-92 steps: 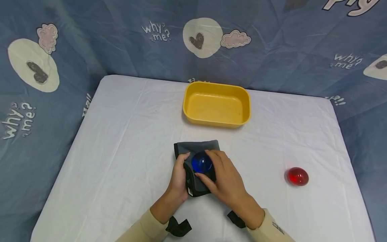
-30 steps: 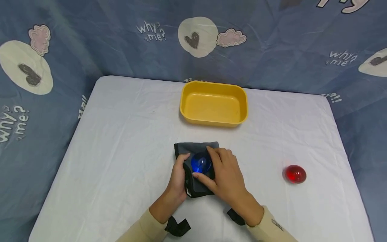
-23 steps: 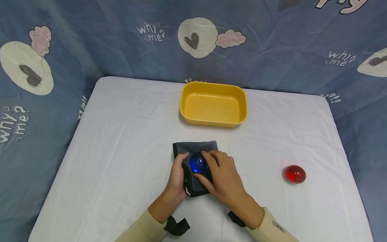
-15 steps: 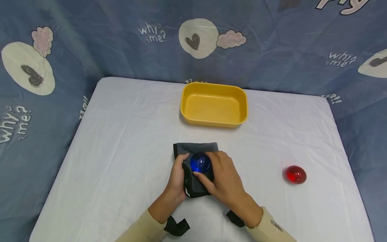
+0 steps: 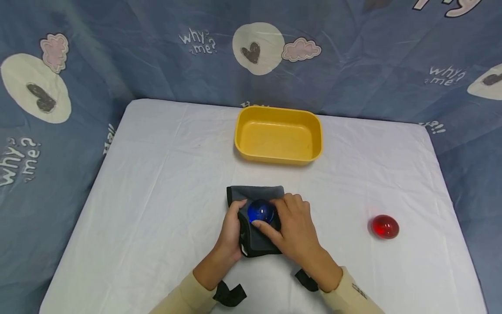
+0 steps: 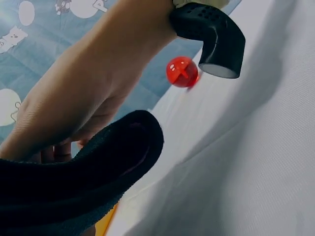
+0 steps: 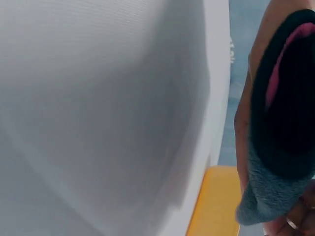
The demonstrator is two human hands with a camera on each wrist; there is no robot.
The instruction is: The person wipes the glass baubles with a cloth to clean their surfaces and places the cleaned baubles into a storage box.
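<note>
A clear blue ball point(image 5: 260, 211) lies against a folded grey cloth point(image 5: 256, 192) with black edging, near the table's front. My left hand point(image 5: 228, 231) grips the cloth's left side, thumb on top beside the ball, other fingers hidden beneath. My right hand point(image 5: 296, 229) holds the ball from the right, with the thumb at its front edge and fingers at its right side. In the left wrist view the dark cloth point(image 6: 74, 187) covers the ball. The right wrist view shows the cloth's folded end point(image 7: 275, 191), with the ball out of sight.
A yellow tray point(image 5: 278, 160) stands at the table's back. A clear red ball point(image 5: 385, 226) rests on the white-covered table point(image 5: 164, 196) to the right. Black wrist-worn pieces point(image 5: 230, 295) show by both sleeves. A blue printed curtain point(image 5: 157, 56) hangs behind.
My right fingers have shifted around the blue ball, from over its far edge about a second ago to its right side now. The left hand keeps its grip; tray and red ball stay put.
</note>
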